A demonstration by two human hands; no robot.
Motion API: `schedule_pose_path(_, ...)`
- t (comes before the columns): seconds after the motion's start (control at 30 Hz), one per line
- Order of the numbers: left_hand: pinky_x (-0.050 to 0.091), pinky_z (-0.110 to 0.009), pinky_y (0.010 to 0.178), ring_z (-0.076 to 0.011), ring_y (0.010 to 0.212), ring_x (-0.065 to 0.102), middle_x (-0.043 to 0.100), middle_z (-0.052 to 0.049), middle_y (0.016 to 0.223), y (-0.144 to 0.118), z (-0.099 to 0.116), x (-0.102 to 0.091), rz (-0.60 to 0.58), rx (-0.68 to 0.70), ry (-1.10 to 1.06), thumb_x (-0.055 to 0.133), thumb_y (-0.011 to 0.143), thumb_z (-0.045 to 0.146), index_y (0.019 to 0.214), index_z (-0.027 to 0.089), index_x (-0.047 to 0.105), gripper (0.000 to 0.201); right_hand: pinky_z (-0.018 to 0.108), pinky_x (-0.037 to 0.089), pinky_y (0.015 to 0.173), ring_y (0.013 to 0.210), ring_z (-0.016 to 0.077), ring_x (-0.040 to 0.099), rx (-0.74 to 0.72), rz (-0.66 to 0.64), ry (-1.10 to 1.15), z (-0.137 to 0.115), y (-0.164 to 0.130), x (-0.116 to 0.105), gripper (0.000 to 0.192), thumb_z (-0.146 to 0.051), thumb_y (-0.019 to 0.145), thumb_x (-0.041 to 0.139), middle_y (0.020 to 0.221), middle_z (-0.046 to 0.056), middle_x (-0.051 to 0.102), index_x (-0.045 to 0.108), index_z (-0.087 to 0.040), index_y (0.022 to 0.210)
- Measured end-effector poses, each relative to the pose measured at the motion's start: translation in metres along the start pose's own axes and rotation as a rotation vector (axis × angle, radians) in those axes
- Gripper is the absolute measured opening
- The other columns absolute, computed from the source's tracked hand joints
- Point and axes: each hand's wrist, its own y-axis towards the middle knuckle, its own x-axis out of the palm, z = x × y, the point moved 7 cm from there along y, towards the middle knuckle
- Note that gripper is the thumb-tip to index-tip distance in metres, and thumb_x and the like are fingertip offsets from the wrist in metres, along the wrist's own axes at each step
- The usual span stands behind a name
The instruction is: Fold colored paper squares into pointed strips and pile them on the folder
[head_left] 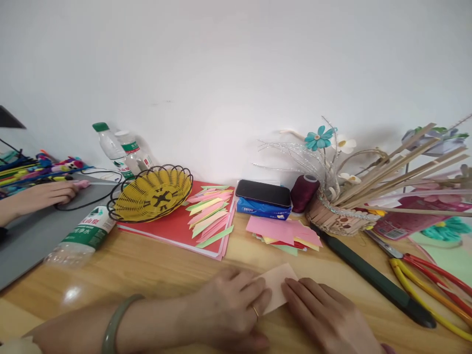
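Note:
A small pale peach piece of paper lies on the wooden table near its front, between my two hands. My left hand has its fingers curled closed over the paper's left side; a ring and a bangle show on that arm. On the right edge of the paper, my right hand presses with its fingers held together. Just beyond sits a stack of coloured paper pieces, mostly pink. Several folded paper strips in pink, green and yellow rest on red sheets.
A phone tops a blue tissue pack beside a maroon thread spool. Rightward are a flower basket, a dark green tool and scissors. Leftward: a yellow basket, a lying bottle, another person's hand.

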Motion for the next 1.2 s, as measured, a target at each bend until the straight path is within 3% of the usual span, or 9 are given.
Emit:
schedule_pose_path(0.13, 0.045, -0.028, 0.057, -0.0158, 0.067, 0.054, 0.06, -0.004, 0.077, 0.0, 0.0, 0.002, -0.02, 0.045, 0.051, 0.048, 0.085, 0.018, 0.092, 0.011, 0.059, 0.014, 0.028, 0.051, 0.06, 0.071, 0.0167, 0.062, 0.051, -0.051, 0.079, 0.004, 0.004, 0.004, 0.042, -0.017, 0.094, 0.021, 0.08, 0.008, 0.068, 0.063, -0.015, 0.094)
schedule_pose_path(0.2, 0.045, -0.028, 0.056, -0.0152, 0.065, 0.053, 0.058, -0.004, 0.075, -0.001, -0.003, 0.006, -0.053, 0.045, 0.053, 0.045, 0.085, 0.01, 0.089, 0.011, 0.058, 0.013, 0.028, 0.051, 0.063, 0.074, 0.0164, 0.061, 0.086, -0.086, 0.149, 0.007, 0.003, 0.007, 0.039, -0.019, 0.094, 0.023, 0.083, 0.007, 0.067, 0.062, -0.016, 0.095)
schedule_pose_path(0.33, 0.047, -0.028, 0.058, -0.0165, 0.07, 0.055, 0.06, -0.005, 0.077, -0.002, -0.015, 0.01, -0.081, -0.033, 0.017, 0.046, 0.087, 0.012, 0.088, 0.011, 0.058, 0.012, 0.026, 0.051, 0.064, 0.077, 0.015, 0.06, 0.205, -0.112, 0.257, 0.019, -0.002, 0.011, 0.028, -0.02, 0.092, 0.034, 0.086, 0.006, 0.064, 0.061, -0.019, 0.093)
schedule_pose_path(0.5, 0.047, -0.023, 0.06, -0.0134, 0.069, 0.057, 0.064, -0.001, 0.075, -0.005, -0.029, 0.0, 0.076, -0.219, -0.146, 0.048, 0.087, 0.014, 0.078, 0.016, 0.06, 0.014, 0.023, 0.049, 0.063, 0.073, 0.0132, 0.06, 0.297, -0.104, 0.366, 0.028, -0.009, 0.013, 0.017, -0.021, 0.088, 0.044, 0.082, 0.003, 0.062, 0.06, -0.023, 0.084)
schedule_pose_path(0.6, 0.049, -0.024, 0.066, -0.0138, 0.072, 0.059, 0.067, -0.001, 0.08, -0.007, -0.032, -0.004, 0.104, -0.283, -0.305, 0.056, 0.084, 0.026, 0.073, 0.017, 0.061, 0.015, 0.022, 0.049, 0.061, 0.073, 0.0131, 0.06, 0.334, -0.141, 0.417, 0.031, -0.01, 0.015, 0.012, -0.022, 0.086, 0.048, 0.082, 0.003, 0.062, 0.06, -0.023, 0.083)
schedule_pose_path(0.77, 0.05, -0.026, 0.068, -0.0152, 0.073, 0.062, 0.069, -0.002, 0.083, -0.007, -0.037, -0.009, 0.139, -0.353, -0.407, 0.059, 0.082, 0.027, 0.076, 0.017, 0.062, 0.011, 0.021, 0.051, 0.065, 0.075, 0.0126, 0.062, 0.446, -0.136, 0.516, 0.041, -0.012, 0.015, 0.012, -0.022, 0.086, 0.048, 0.082, 0.003, 0.064, 0.06, -0.022, 0.085)
schedule_pose_path(0.9, 0.049, -0.027, 0.066, -0.0172, 0.071, 0.06, 0.068, -0.004, 0.078, -0.007, -0.04, -0.004, 0.072, -0.382, -0.455, 0.061, 0.081, 0.031, 0.083, 0.016, 0.063, 0.016, 0.02, 0.051, 0.064, 0.072, 0.0119, 0.063, 0.556, -0.114, 0.563, 0.048, -0.016, 0.017, 0.012, -0.026, 0.086, 0.05, 0.079, 0.0, 0.065, 0.061, -0.023, 0.083)
schedule_pose_path(1.03, 0.046, -0.022, 0.061, -0.0133, 0.065, 0.059, 0.065, -0.001, 0.07, -0.012, -0.051, 0.01, -0.031, -0.567, -0.59, 0.062, 0.079, 0.016, 0.071, 0.017, 0.065, 0.009, 0.019, 0.051, 0.059, 0.067, 0.0116, 0.063, 0.685, -0.111, 0.567, 0.053, -0.024, 0.023, 0.012, -0.031, 0.085, 0.051, 0.076, -0.001, 0.065, 0.061, -0.025, 0.083)
schedule_pose_path(1.2, 0.045, -0.023, 0.064, -0.0149, 0.069, 0.059, 0.066, 0.0, 0.074, -0.015, -0.06, 0.022, -0.173, -0.79, -0.656, 0.062, 0.076, 0.01, 0.084, 0.019, 0.066, 0.014, 0.017, 0.049, 0.049, 0.054, 0.0099, 0.06, 0.854, -0.124, 0.543, 0.057, -0.034, 0.032, 0.013, -0.034, 0.081, 0.054, 0.065, -0.005, 0.062, 0.059, -0.025, 0.089)
